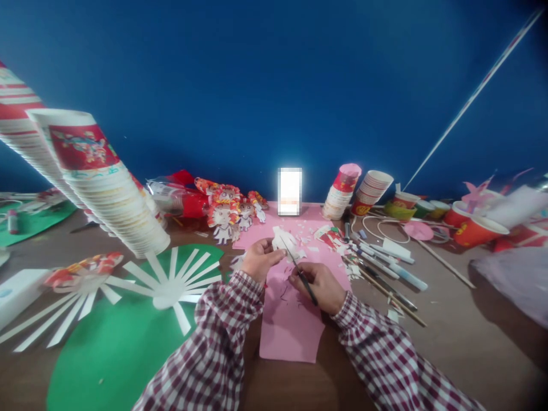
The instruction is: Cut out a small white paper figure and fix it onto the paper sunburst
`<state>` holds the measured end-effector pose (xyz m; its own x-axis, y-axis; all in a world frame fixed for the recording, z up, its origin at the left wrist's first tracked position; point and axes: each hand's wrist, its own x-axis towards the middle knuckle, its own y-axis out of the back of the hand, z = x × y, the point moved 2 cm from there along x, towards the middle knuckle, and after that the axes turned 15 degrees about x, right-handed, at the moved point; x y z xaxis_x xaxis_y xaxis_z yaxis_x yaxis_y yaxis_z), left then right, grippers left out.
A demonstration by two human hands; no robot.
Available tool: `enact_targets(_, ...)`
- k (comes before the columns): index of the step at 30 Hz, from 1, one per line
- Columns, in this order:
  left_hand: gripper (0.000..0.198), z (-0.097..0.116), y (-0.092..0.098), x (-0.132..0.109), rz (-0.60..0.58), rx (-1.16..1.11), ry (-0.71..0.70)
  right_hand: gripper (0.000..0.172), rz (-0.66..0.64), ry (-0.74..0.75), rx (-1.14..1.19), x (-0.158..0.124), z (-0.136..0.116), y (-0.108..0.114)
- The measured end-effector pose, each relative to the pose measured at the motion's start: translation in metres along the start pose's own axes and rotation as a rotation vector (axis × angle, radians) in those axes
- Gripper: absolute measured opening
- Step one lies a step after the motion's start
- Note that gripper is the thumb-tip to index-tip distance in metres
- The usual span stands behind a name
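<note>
Over a pink sheet (291, 339), hands (260, 261) (324, 285) grip irregular white paper (286, 239) and dark scissors (306, 283)

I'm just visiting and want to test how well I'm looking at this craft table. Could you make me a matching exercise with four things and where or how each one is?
Things
1. Pens
2. Left hand
3. Scissors
4. Green sheet

Places and states
A. Held in the right hand
B. Partly under white strips
C. Lying to the right of the pink sheet
D. Fingers at the white paper

Right pairs: 1-C, 2-D, 3-A, 4-B
</note>
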<state>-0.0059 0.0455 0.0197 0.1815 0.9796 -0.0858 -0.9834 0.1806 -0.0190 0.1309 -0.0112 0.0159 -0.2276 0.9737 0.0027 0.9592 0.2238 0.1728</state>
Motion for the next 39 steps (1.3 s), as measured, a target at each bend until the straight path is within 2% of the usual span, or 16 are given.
enact_targets(5, 0.027, 0.0029, -0.0008, -0.0026, 0.027, -0.015, 0.028, 0.02, 0.002, 0.033, -0.052, -0.0001, -0.0007, 0.0001)
enact_targets(39, 0.03, 0.0014, -0.0001, -0.0007, 0.018, -0.067, 0.083, 0.021, 0.027, 0.084, -0.14, 0.0003, 0.0003, 0.0007)
